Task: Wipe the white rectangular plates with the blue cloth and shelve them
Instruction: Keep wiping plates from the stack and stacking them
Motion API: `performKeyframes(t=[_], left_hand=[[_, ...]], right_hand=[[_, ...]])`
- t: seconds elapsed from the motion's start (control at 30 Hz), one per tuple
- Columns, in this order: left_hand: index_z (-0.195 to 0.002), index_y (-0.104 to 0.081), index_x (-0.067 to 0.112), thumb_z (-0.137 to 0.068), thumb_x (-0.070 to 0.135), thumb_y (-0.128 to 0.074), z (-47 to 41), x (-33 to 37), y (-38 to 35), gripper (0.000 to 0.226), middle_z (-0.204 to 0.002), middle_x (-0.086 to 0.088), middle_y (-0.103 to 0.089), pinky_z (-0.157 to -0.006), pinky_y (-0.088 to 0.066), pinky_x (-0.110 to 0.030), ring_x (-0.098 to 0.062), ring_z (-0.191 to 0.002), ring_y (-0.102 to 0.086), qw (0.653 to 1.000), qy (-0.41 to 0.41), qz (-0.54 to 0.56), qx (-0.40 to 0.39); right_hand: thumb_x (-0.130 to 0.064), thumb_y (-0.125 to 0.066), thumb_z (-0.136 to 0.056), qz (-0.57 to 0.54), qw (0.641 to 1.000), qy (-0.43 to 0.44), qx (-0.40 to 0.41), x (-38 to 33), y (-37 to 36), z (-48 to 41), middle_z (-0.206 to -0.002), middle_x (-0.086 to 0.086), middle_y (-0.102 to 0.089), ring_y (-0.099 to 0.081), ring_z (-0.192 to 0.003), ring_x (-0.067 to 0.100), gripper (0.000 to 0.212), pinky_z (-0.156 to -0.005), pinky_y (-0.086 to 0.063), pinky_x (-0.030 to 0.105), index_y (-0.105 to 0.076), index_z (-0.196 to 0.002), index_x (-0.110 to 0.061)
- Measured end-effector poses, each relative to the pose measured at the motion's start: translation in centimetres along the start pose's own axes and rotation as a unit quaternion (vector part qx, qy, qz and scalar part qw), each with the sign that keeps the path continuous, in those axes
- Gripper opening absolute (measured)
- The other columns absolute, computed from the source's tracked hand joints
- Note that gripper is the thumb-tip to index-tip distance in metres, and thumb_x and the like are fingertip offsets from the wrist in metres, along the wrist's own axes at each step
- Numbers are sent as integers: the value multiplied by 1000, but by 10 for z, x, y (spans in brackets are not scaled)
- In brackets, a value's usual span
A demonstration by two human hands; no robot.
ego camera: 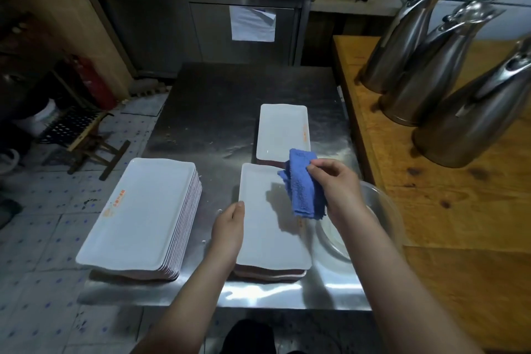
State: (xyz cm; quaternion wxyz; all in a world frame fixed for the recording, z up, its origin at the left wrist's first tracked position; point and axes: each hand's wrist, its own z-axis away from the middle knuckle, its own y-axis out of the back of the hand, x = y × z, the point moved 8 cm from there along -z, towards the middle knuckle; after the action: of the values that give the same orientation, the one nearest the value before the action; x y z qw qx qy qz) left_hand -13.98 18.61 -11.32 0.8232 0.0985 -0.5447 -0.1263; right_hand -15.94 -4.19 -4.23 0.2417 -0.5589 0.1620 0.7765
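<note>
Pinching blue cloth (303, 184) in right grip (336, 184) at 1 o'clock of plate (267, 233), long axis 12–6; left grip (228, 227) holding 9 o'clock edge.

Plate stack (138, 218) left of near plate (270, 227), another plate (283, 131) behind.

The steel table (218, 100) bears a left plate stack (143, 215), near stack (270, 238), far stack (283, 129), bowl (385, 204).

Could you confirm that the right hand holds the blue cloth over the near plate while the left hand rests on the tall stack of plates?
Not quite: the head view shows the left hand holding the left edge of the near plate, not on the tall stack. The right hand does hold the blue cloth over that plate.
</note>
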Motion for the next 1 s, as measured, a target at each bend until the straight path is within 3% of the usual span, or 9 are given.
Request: performKeyframes(t=[0.13, 0.3, 0.4, 0.53, 0.6, 0.67, 0.77, 0.87, 1.0], left_hand=[[-72, -61, 25, -98, 28, -41, 2, -7, 1, 33, -78, 12, -65, -73, -45, -28, -14, -81, -61, 1000, 0, -3, 7], [-80, -63, 8, -97, 27, -42, 2, -7, 6, 33, -76, -5, -63, -65, -39, -30, -21, -75, -56, 994, -47, -88, 34], [-77, -63, 11, -95, 29, -45, 7, -6, 11, 31, -69, -2, -62, -56, -37, -28, -23, -69, -57, 983, -80, -151, 70], [-82, -69, 12, -93, 29, -52, 7, -13, 13, 26, -107, -6, -61, -74, -48, -33, -27, -100, -58, 957, -105, -245, 116], [-88, -71, 12, -91, 30, -56, 4, -19, 11, 24, -105, -5, -55, -79, -50, -36, -26, -99, -57, 958, -98, -244, 113], [-84, -70, 11, -89, 30, -60, 2, -20, 12, 22, -99, -1, -50, -75, -48, -32, -23, -89, -56, 960, -97, -234, 122], [-84, -66, 13, -88, 29, -60, -3, -16, 12, 18, -105, -2, -49, -71, -44, -29, -19, -79, -53, 961, -93, -232, 117], [-101, -64, 13, -88, 22, -58, -9, -4, 7, 16, -110, -5, -48, -81, -49, -34, -23, -86, -57, 964, -94, -234, 81], [-114, -61, 12, -89, 18, -56, -10, 23, 3, 26, -115, -8, -51, -85, -45, -30, -24, -97, -56, 949, -152, -268, 70]], right_hand=[[-6, -71, -81, -19, 999, -34, -1, 12, 3, 2, -81, 2, -63, -59, -70, 14, 17, -59, -46, 22, -59, -82, -18], [2, -70, -79, -66, 996, -52, -18, 22, 0, 0, -78, 2, -67, -65, -65, 13, 28, -58, -47, 26, -53, -89, -17], [2, -70, -79, -81, 992, -77, -51, 31, -3, 0, -81, 5, -72, -69, -70, 17, 23, -66, -54, 31, -60, -92, -13], [-1, -68, -82, -71, 990, -102, -71, 40, -4, 2, -70, 7, -71, -68, -64, 20, 9, -63, -57, 30, -66, -77, -8], [-1, -66, -84, -79, 989, -107, -58, 44, -1, 1, -70, 9, -69, -66, -64, 20, 11, -63, -56, 30, -61, -76, -7], [-3, -62, -88, -103, 986, -117, -62, 47, -1, 0, -72, 10, -66, -65, -65, 20, 11, -60, -57, 29, -57, -79, -7], [-11, -55, -94, -107, 978, -148, -100, 53, -2, -1, -84, 11, -68, -68, -72, 20, 7, -58, -56, 31, -55, -99, -6], [-15, -49, -95, -88, 972, -176, -129, 58, 2, -4, -96, 14, -71, -70, -83, 25, 22, -62, -53, 31, -56, -110, -1], [-15, -62, -89, -71, 979, -151, -115, 56, 19, -9, -86, 9, -74, -72, -79, 20, 20, -64, -54, 30, -60, -104, -3]])
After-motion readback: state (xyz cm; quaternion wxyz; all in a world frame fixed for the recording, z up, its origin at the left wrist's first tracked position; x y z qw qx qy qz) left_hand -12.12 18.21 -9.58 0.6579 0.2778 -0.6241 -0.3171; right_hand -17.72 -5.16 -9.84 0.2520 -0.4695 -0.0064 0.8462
